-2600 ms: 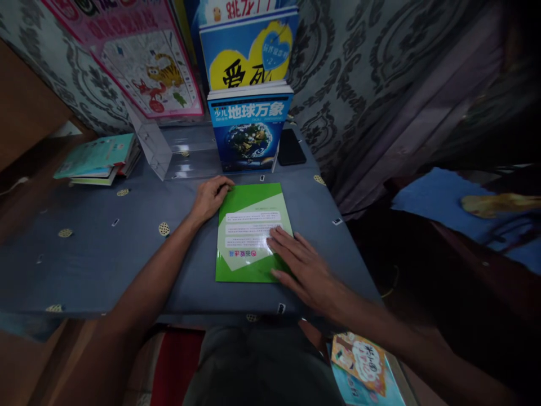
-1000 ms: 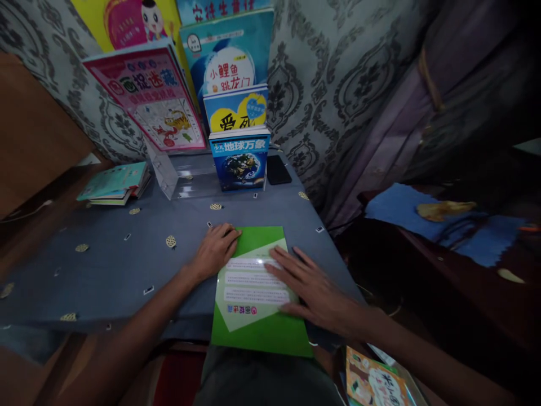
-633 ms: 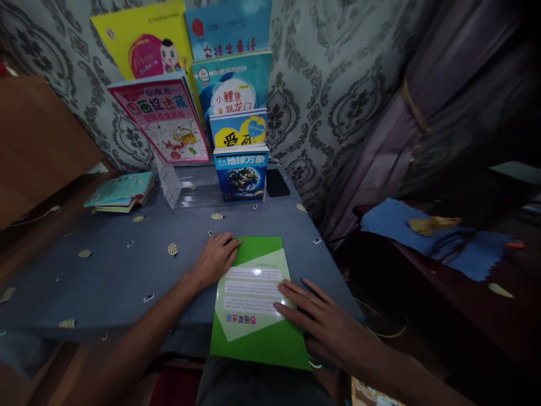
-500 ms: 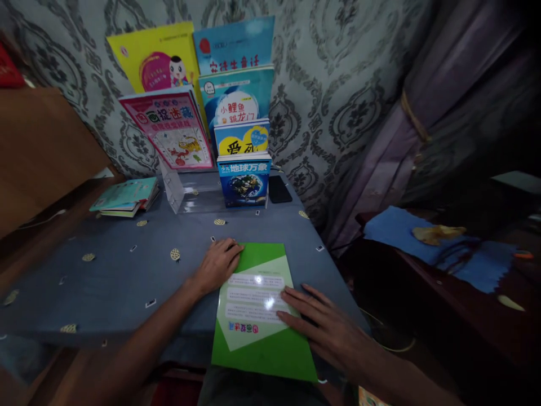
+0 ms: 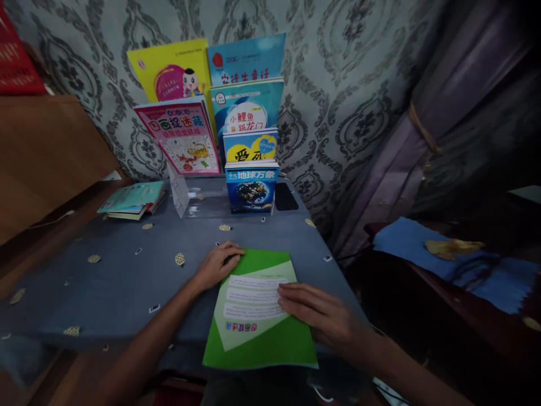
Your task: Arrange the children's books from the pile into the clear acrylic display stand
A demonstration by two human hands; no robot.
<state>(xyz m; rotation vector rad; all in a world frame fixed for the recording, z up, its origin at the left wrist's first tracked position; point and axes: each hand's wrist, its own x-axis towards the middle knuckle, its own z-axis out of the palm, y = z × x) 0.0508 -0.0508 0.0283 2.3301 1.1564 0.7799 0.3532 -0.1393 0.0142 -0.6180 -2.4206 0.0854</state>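
A green book (image 5: 270, 344) lies back cover up at the table's near edge, its lower end jutting past the edge. The pale panel with text blocks on its cover appears upside down to me. My left hand (image 5: 217, 264) rests at the book's far left corner, fingers stretched out over it and thumb apart. On the right side of the cover lies my right hand (image 5: 316, 310), its fingers extended and close together, fingertips on the text panel. Its thumb is hidden.
A clear acrylic stand (image 5: 203, 208) holds a pink book (image 5: 186, 138), a yellow book (image 5: 169, 70) and several blue-covered books (image 5: 253, 192). A black phone (image 5: 286, 197) lies beside it. Stacked books (image 5: 133, 200) are at the left. A blue cloth (image 5: 406, 242) covers furniture on the right.
The fingers of my right hand have drawn together on the cover. My left hand stays at the far corner. The camera view has shifted slightly.
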